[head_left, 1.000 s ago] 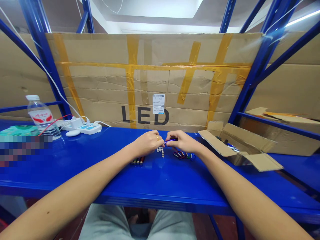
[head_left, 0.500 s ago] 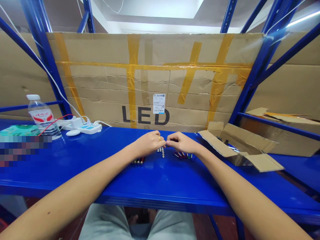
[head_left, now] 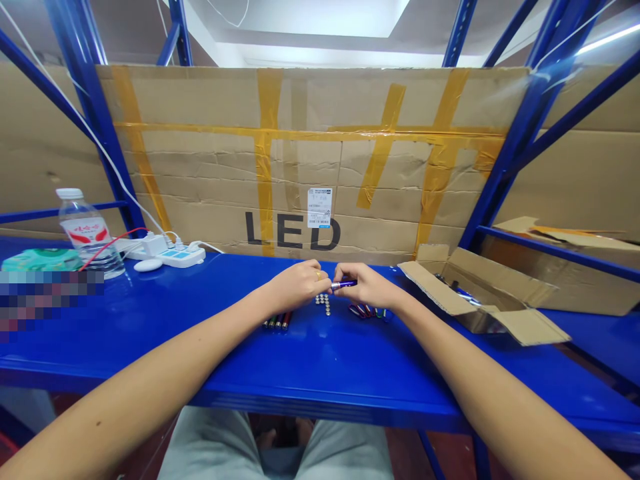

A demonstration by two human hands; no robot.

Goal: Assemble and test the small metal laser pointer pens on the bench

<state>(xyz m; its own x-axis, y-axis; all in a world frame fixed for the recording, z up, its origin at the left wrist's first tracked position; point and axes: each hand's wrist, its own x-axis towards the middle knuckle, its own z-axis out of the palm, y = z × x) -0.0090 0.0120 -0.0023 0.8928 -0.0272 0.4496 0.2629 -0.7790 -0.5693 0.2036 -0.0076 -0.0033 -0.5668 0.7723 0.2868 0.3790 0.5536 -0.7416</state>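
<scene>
My right hand [head_left: 367,285] pinches a small purple pen-shaped tube [head_left: 345,285] with a silver end, held level above the blue shelf [head_left: 310,360]. My left hand [head_left: 300,283] is closed at that silver end, fingertips pressed together; a ring shows on one finger. Directly below the hands lies a cluster of small silver button cells [head_left: 324,303]. Several coloured tubes [head_left: 370,311] lie under my right wrist. A short row of dark tubes [head_left: 277,323] rests beneath my left wrist.
An open cardboard box [head_left: 480,300] stands at the right. A taped cardboard sheet marked LED [head_left: 293,230] forms the back wall. At the left are a water bottle [head_left: 85,230], a white power strip [head_left: 173,255] and a green packet [head_left: 43,259]. Blue rack posts flank both sides.
Half a second ago both hands were pressed together hiding the tube. Now they have parted slightly and the purple tube shows again in my right fingers.
</scene>
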